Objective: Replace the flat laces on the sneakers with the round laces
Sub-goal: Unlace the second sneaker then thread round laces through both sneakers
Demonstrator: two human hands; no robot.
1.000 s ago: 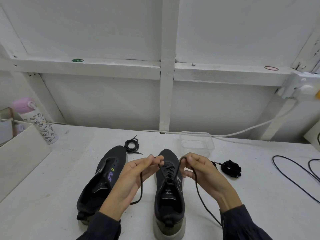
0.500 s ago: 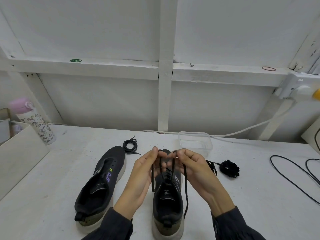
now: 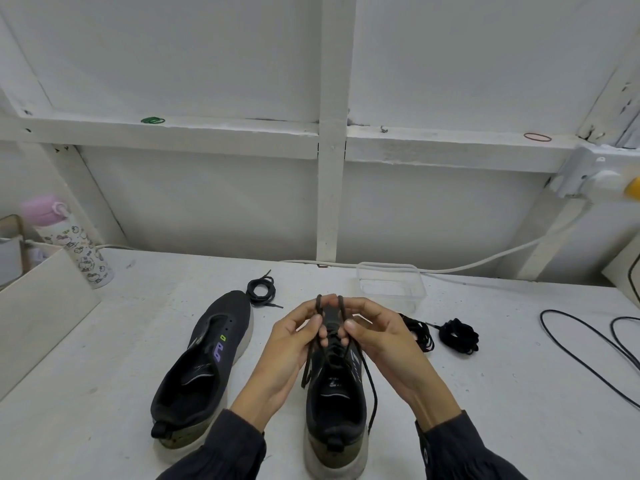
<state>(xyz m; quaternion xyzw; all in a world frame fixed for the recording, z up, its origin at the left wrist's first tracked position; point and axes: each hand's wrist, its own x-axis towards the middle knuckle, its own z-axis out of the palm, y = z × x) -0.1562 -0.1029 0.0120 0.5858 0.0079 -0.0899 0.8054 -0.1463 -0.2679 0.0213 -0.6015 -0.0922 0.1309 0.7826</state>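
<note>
Two black sneakers stand on the white table. The left sneaker (image 3: 204, 368) has no lace in it. The right sneaker (image 3: 336, 403) is laced with a black lace (image 3: 372, 393). My left hand (image 3: 294, 348) and my right hand (image 3: 381, 337) are held together above its toe end. Each hand pinches one lace end, and both ends stand up as loops between my fingers. The loose tails hang down either side of the shoe. A coiled round lace (image 3: 261, 292) lies behind the left sneaker. Two bundles of black lace (image 3: 459, 336) lie to the right.
A clear plastic tub (image 3: 391, 285) stands behind my hands. A patterned bottle with a pink lid (image 3: 69, 244) and a white box (image 3: 38, 313) are at the left. Black cables (image 3: 588, 355) loop over the table at the right. A white cord (image 3: 485, 261) runs along the back wall.
My hands have come together from apart over the right sneaker, bringing both lace ends up and side by side into loops. The shoes have not moved.
</note>
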